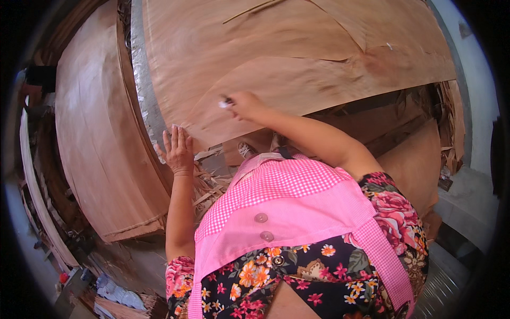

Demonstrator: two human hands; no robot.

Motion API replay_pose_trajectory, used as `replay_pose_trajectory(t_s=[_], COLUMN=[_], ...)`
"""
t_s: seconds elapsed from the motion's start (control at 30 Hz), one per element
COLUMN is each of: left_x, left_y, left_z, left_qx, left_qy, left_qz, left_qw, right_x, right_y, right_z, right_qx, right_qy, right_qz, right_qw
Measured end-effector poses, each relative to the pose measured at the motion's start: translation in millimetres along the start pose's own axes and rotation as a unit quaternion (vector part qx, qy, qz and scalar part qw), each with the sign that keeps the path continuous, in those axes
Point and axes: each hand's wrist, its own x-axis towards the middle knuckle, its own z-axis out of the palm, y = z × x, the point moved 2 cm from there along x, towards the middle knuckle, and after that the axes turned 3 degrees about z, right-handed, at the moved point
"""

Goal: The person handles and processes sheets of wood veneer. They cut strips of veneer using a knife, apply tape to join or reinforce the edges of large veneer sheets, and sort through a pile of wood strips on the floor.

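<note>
Thin split veneer point(255, 45): left fingers point(174, 140) spread at its edge, right fingers point(237, 99) gripping a small object point(224, 103).

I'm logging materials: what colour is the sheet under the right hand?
The sheet is light brown, with a darker reddish patch; the head view shows it.

A pale bluish wall point(482, 106) runs down the right side of the frame to a light grey surface point(467, 196), while dull grey floor point(146, 260) shows at lower left.
</note>
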Motion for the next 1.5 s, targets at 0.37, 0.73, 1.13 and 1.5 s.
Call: replay_pose_trajectory(t_s=[0.37, 0.73, 1.13, 1.5], left_x=[99, 143, 159, 192], left_y=[134, 139, 150, 298], left_z=[25, 44, 46, -5], left_qx=[-0.239, -0.217, -0.083, -0.279], left_qy=[-0.084, 0.006, 0.058, 0.004], left_qz=[0.211, 0.139, 0.161, 0.303], left_qw=[0.944, 0.966, 0.982, 0.911], right_x=[-49, 58, 62, -83], right_y=[110, 31, 0, 186], right_z=[-60, -67, -99, -200], right_qx=[0.261, 0.23, -0.364, 0.337], right_qy=[0.086, 0.132, 0.13, 0.248], right_qz=[0.083, 0.001, -0.019, 0.142], right_qw=[0.958, 0.964, 0.922, 0.897])
